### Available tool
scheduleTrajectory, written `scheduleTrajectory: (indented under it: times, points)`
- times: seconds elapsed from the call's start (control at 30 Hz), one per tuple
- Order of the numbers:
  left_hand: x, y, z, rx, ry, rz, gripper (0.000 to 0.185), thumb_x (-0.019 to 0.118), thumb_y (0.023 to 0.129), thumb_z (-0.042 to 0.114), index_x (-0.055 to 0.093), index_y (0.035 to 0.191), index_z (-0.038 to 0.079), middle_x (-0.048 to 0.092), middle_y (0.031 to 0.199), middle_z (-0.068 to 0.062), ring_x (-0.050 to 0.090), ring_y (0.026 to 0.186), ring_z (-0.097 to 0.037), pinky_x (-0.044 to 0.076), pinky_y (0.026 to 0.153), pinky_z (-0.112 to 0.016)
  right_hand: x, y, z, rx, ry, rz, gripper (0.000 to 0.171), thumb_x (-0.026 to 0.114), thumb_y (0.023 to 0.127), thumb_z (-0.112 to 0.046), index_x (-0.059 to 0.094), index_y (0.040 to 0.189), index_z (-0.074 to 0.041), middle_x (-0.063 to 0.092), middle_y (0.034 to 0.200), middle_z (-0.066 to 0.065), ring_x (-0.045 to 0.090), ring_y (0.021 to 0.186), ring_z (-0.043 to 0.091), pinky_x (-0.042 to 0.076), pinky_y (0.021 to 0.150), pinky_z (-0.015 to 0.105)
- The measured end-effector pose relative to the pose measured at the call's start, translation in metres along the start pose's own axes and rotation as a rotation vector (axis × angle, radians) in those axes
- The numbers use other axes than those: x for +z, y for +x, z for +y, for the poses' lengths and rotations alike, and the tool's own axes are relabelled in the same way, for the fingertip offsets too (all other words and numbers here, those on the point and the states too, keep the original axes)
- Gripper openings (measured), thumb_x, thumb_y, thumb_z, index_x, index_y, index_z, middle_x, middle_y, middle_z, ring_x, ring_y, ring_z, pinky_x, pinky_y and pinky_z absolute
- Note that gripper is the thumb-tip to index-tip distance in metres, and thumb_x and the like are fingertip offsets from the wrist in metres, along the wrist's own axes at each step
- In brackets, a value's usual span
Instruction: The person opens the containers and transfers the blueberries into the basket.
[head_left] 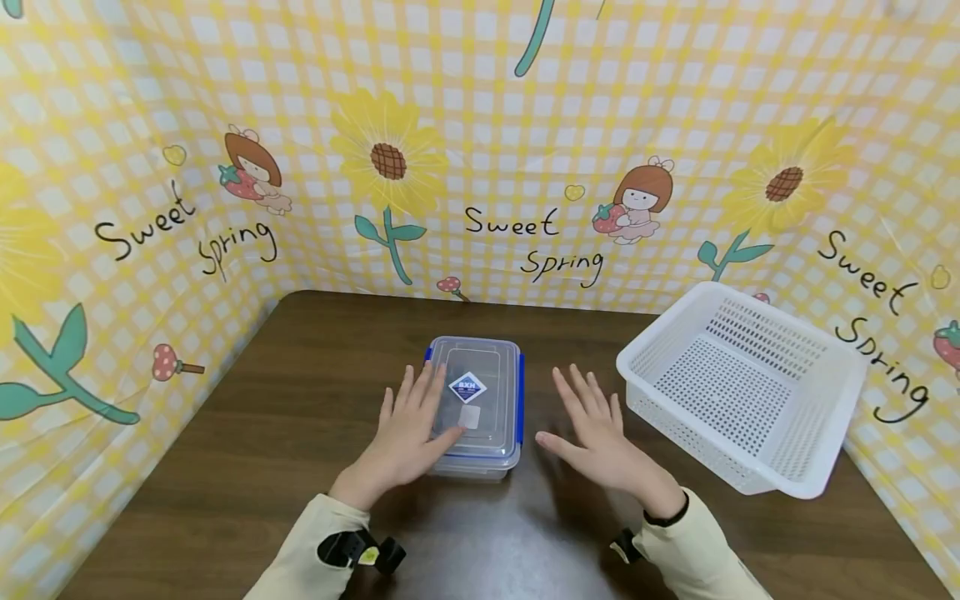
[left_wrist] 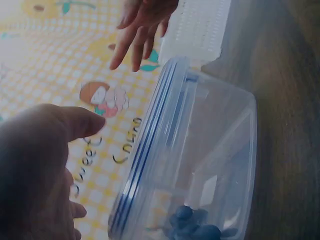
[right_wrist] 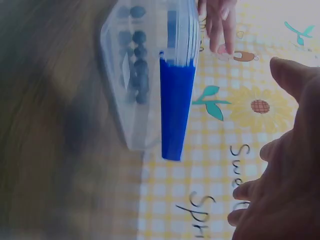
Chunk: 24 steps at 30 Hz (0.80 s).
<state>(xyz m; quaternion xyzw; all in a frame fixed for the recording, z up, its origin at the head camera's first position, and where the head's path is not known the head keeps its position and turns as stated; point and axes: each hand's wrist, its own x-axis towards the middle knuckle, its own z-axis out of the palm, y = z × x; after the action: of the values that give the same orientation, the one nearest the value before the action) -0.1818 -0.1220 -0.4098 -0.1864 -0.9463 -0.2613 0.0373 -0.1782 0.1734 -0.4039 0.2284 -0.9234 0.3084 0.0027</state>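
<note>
Head view: white basket (head_left: 750,392) stands right of lidded container (head_left: 476,405).

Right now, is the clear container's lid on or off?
On. The lid sits flush on the clear container, and the blue side clip lies folded down against its wall.

You have 1 clear box (head_left: 476,407) with 1 lid and 2 blue clips, 1 on each side. It holds several dark blue balls (right_wrist: 138,65), too blurred to count. 1 white basket (head_left: 742,385) sits on 1 tabletop (head_left: 247,433). You have 2 hands in view.
</note>
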Motion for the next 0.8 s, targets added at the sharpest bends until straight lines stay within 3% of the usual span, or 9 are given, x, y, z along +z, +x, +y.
scheduleTrajectory:
  times: [0.27,0.37,0.47,0.6,0.7,0.8]
  points:
    - [-0.003,0.009,-0.032,-0.039,-0.318,0.023,0.079,0.058,0.098,0.022,0.011,0.155,-0.009,0.013,0.158,-0.032,0.010,0.145,-0.050,0.012,0.113,-0.067,0.013,0.024,0.003,0.115,0.404,-0.134,0.085,0.057,0.100,-0.034,0.002,0.161,-0.010,0.001,0.164,0.019,-0.004,0.149,0.039,0.003,0.115,0.066]
    - [-0.003,0.011,-0.041,-0.104,-0.524,-0.015,0.079,0.059,0.098,0.017,0.009,0.155,-0.009,0.014,0.157,-0.033,0.021,0.143,-0.049,0.021,0.115,-0.061,0.021,0.032,0.004,0.174,0.546,-0.149,0.086,0.058,0.099,-0.031,0.002,0.160,-0.009,0.004,0.163,0.022,0.002,0.148,0.042,0.008,0.116,0.064]
    - [0.000,0.013,-0.049,-0.202,-0.705,-0.039,0.082,0.062,0.097,0.015,0.009,0.157,-0.004,0.019,0.157,-0.032,0.033,0.138,-0.047,0.033,0.111,-0.057,0.029,0.040,0.005,0.208,0.694,-0.171,0.085,0.057,0.100,-0.026,-0.002,0.160,-0.008,0.009,0.160,0.027,0.020,0.144,0.045,0.024,0.113,0.062]
    - [0.004,0.015,-0.056,-0.277,-0.830,-0.033,0.084,0.067,0.093,0.012,0.014,0.158,0.000,0.028,0.154,-0.029,0.045,0.128,-0.045,0.045,0.103,-0.051,0.039,0.048,0.010,0.208,0.847,-0.196,0.086,0.055,0.101,-0.017,-0.008,0.158,-0.006,0.017,0.152,0.032,0.051,0.122,0.039,0.050,0.096,0.047]
    - [0.006,0.016,-0.061,-0.299,-0.897,-0.027,0.083,0.070,0.091,0.009,0.020,0.157,0.001,0.033,0.152,-0.028,0.050,0.125,-0.042,0.052,0.096,-0.045,0.043,0.051,0.012,0.207,0.920,-0.202,0.090,0.058,0.099,-0.013,-0.009,0.158,-0.007,0.021,0.144,0.033,0.059,0.105,0.030,0.057,0.082,0.038]
    - [0.008,0.017,-0.065,-0.333,-0.972,-0.028,0.083,0.074,0.088,0.009,0.027,0.156,0.004,0.036,0.151,-0.025,0.054,0.120,-0.038,0.057,0.086,-0.041,0.045,0.053,0.015,0.223,0.983,-0.215,0.094,0.063,0.097,-0.011,-0.007,0.159,-0.010,0.024,0.139,0.033,0.062,0.097,0.027,0.060,0.075,0.039]
